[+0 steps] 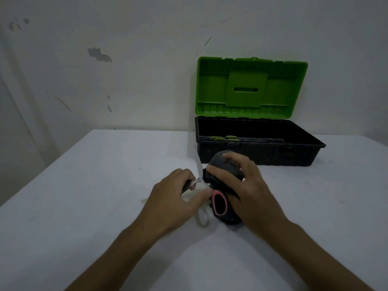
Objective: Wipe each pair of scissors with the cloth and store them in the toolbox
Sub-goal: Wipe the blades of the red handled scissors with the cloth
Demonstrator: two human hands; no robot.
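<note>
Head view showed the left hand (174, 196) pinching a blade of the black-and-pink scissors (219, 204) on the white table (84, 185). The right hand (241, 185) gripped the dark grey cloth (220, 162), bunched over the scissors. Just behind them stood the toolbox (258, 143), its green lid (249, 87) upright, green-handled scissors (224, 138) lying inside.
</note>
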